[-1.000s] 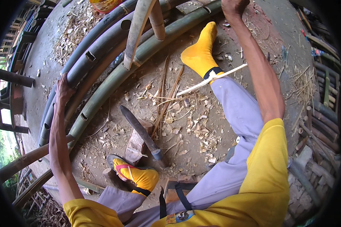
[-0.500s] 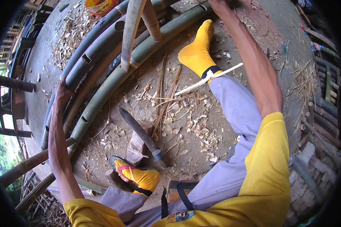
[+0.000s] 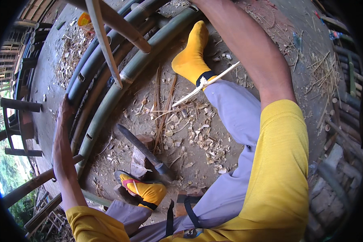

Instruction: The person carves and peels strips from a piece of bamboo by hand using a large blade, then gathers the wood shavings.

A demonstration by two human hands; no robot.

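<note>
My left hand [image 3: 65,105] is closed around a dark green bamboo pole [image 3: 82,76] of a curved-looking bamboo frame; its fingers are partly hidden. The right forearm [image 3: 250,38] reaches over the frame's far right end, and the hand itself lies beyond the upper edge. Nearer to me runs another green bamboo pole [image 3: 105,107] with cut slots. Two thinner pieces rise from the frame, a split slat [image 3: 105,44] and a round bamboo rung [image 3: 127,30].
A machete [image 3: 139,143] lies against a wooden block [image 3: 140,161] between my feet. A pale bamboo strip [image 3: 226,74] lies across my right ankle. Wood chips [image 3: 207,141] cover the ground. Far left is a yellow tub [image 3: 84,20]; stacked bamboo [image 3: 347,109] lines the right.
My right arm has moved left and farther up, taking the wrist out of view. The slat and rung have shifted left in the picture. My left hand keeps its hold on the pole.
</note>
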